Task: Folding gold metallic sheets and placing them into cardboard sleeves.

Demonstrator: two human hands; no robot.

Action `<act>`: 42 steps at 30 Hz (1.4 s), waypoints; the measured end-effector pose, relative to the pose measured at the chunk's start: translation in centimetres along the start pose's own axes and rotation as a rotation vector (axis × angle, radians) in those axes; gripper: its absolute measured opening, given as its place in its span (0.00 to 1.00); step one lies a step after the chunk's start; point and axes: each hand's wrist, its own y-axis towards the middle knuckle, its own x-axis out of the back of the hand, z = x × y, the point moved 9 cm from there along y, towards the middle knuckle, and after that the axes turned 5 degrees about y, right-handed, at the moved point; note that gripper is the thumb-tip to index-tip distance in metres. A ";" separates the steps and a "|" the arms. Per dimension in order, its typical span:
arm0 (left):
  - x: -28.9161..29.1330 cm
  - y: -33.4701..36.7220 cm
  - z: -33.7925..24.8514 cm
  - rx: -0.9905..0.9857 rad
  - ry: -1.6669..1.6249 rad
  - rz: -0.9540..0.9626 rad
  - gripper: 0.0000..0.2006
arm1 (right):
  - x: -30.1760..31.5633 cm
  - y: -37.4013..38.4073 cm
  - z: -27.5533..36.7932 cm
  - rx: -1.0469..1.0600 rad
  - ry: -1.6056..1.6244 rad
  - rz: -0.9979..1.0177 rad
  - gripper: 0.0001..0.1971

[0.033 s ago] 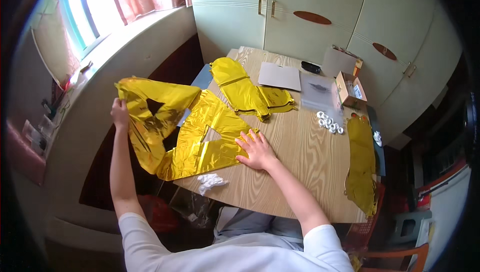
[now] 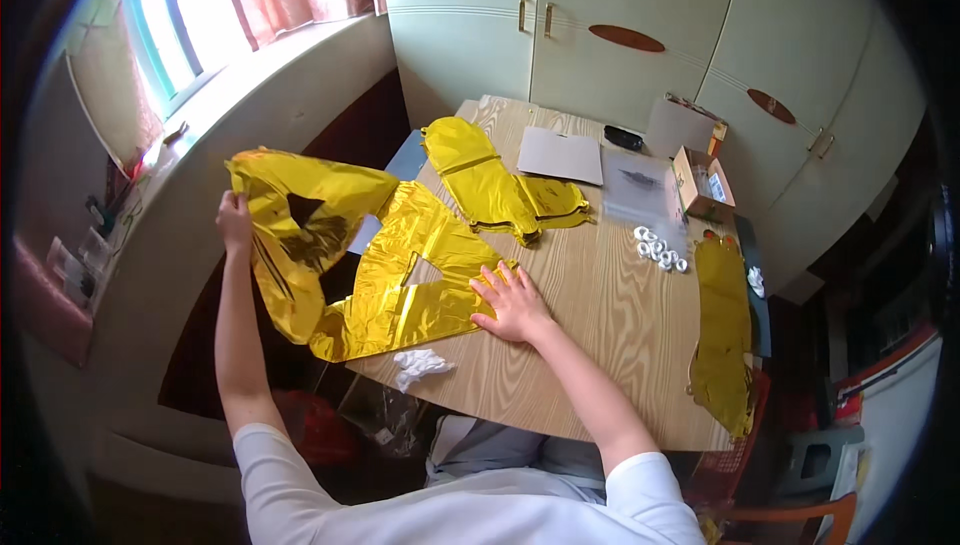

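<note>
A flat, uninflated gold foil balloon (image 2: 400, 230) with holes cut through its shape stretches across the table's left edge. Its left part hangs in the air beyond the table, creased and shiny. My left hand (image 2: 234, 221) is closed on that raised outer edge. At the other end, my right hand (image 2: 513, 305) lies flat with fingers spread, pressing the foil's right tip against the wooden table (image 2: 590, 345). A second gold foil balloon (image 2: 475, 170) lies flat behind it. Just below the held balloon rests a crumpled white tissue (image 2: 420, 367).
A long gold foil piece (image 2: 722, 335) lies along the table's right edge. Several small white rings (image 2: 660, 249) sit near a clear plastic sheet (image 2: 632, 190), a grey flat panel (image 2: 560, 155), a black object (image 2: 622, 137) and an open cardboard box (image 2: 703, 183). Cabinets stand behind; a windowsill runs along the left.
My left hand has shifted slightly left, drawing the raised side of the foil balloon with it. My right hand stays in place on the foil.
</note>
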 end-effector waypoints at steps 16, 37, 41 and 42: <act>7.7 -11.0 -37.4 -0.684 0.255 0.054 0.03 | 1.9 -3.2 -2.7 0.251 0.724 -0.444 0.46; 0.0 -21.3 -45.5 -0.135 -0.791 0.949 0.04 | 12.8 -23.5 -11.0 0.060 1.781 -0.105 0.27; -10.1 -26.2 -43.9 -0.068 -0.633 1.173 0.07 | 6.5 -24.8 -17.5 -0.361 1.433 -0.229 0.15; -13.2 -27.7 -43.2 -0.124 -0.563 1.255 0.08 | 5.6 -25.3 -18.6 -0.469 1.274 -0.230 0.15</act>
